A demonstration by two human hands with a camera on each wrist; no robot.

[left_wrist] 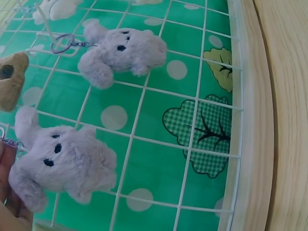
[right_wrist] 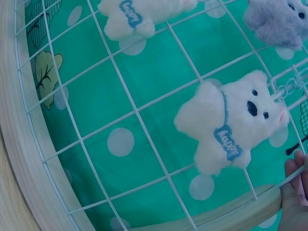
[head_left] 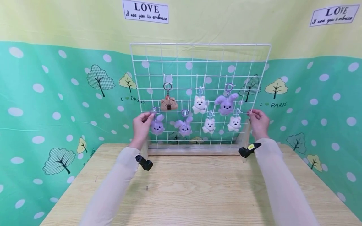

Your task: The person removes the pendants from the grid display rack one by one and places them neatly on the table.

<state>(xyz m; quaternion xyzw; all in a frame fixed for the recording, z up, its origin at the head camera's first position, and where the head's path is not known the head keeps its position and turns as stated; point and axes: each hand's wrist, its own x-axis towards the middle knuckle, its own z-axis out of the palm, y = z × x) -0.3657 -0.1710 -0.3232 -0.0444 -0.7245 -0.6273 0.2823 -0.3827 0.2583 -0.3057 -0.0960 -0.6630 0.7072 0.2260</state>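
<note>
A white wire grid panel (head_left: 192, 60) stands upright in a wooden base (head_left: 195, 151). My left hand (head_left: 142, 125) is at its left side, with thumb and fingers pinching a purple bunny keychain (head_left: 157, 126) near its ring; the exact contact is partly hidden. On the other side my right hand (head_left: 258, 122) pinches the grid's edge wire, close to a white plush keychain (right_wrist: 226, 122) with a blue bone-shaped tag. Two more purple bunny keychains (head_left: 226, 105) (head_left: 185, 127), two more white ones (head_left: 199, 104) (head_left: 209, 125) and a brown animal keychain (head_left: 169, 104) hang from hooks.
The grid stands at the back of a light wooden table (head_left: 186, 191). A small dark bit (head_left: 146, 187) lies on the tabletop. Behind hangs a green and yellow cloth (head_left: 56, 94) with trees and dots. Black wrist cameras (head_left: 144, 162) are strapped on both sleeves.
</note>
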